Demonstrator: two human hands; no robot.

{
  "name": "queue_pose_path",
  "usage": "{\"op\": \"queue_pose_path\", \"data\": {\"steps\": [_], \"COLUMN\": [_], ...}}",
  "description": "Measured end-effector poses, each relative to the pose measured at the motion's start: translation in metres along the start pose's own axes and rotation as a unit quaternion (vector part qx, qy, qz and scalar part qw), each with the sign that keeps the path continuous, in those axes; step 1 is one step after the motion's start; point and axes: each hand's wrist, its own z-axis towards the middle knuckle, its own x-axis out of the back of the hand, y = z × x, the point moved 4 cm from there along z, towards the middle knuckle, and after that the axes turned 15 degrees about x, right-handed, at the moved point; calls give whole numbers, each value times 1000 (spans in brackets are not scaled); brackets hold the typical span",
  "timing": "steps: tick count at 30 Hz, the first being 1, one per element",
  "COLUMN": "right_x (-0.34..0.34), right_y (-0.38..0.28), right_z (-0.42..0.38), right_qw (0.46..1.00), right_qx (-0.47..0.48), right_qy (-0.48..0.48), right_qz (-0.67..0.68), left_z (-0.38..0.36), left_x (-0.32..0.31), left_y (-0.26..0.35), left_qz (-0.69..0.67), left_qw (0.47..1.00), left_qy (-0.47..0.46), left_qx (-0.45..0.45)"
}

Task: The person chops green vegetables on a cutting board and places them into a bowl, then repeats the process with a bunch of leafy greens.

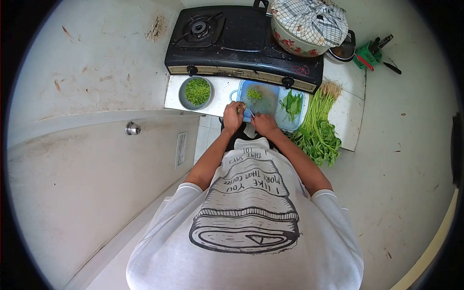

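Note:
My left hand point(233, 116) is closed at the left edge of a blue cutting board point(265, 112), its fingers pinched on what look like green stems, mostly hidden by the fingers. Beside it, my right hand point(265, 124) grips a small knife point(250, 112), whose blade points up and left toward the left fingertips. A small heap of chopped greens point(254, 94) lies on the board above my hands. Loose green leaves point(291, 104) rest in the board's paler right section. To the left stands a grey bowl point(211, 94) filled with finely chopped greens point(197, 91).
A large bunch of leafy greens with roots point(320, 118) lies right of the board. Behind is a black gas stove point(241, 36), bearing a flowered pot point(295, 44) under a checked cloth point(311, 19). A green basket point(366, 57) with utensils stands at the far right.

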Motion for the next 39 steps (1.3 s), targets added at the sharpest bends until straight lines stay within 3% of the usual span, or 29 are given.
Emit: {"op": "queue_pose_path", "data": {"steps": [7,13,22,39], "right_x": [-3,-2,11,6], "right_y": [1,-4,1,-2], "right_z": [-11,5,-18,-16], "right_qw": [1000,999,999,999], "right_qx": [-5,13,-31,3], "right_qy": [-17,30,8,-10], "right_qz": [17,5,7,32], "left_z": [1,2,3,4], "left_x": [-1,-3,-2,0], "left_y": [-3,-7,-6,-6], "left_qz": [-5,-11,-26,-24], "left_qw": [1000,1000,999,999], "left_qy": [-9,-16,-27,-27], "left_qx": [12,5,28,25]}}
